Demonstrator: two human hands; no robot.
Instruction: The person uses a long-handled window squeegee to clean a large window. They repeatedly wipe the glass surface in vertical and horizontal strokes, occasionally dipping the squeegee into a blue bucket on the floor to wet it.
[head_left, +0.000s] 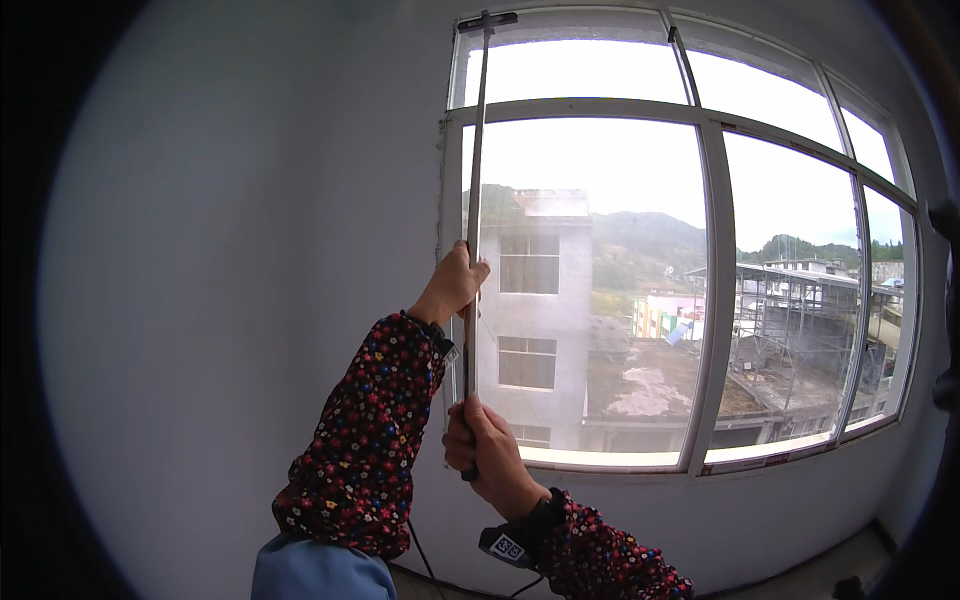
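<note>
A long pole (481, 142) stands nearly upright along the left side of a white-framed window, with a window squeegee head (487, 22) at its top, by the upper left corner of the upper pane (577, 71). My left hand (454, 283) grips the pole about midway. Lower down, my right hand (491, 454) is closed around the pole's dark lower end. Both forearms wear dark floral sleeve covers. The large lower left pane (645, 172) looks hazy. Whether the squeegee blade touches the glass cannot be told.
A plain wall (225, 262) runs left of the window. More panes (787, 195) continue to the right, divided by white frame bars (720, 285). Below lies the window's bottom frame (600, 466). Dark cables (424, 559) hang under my arms. Outside are buildings and hills.
</note>
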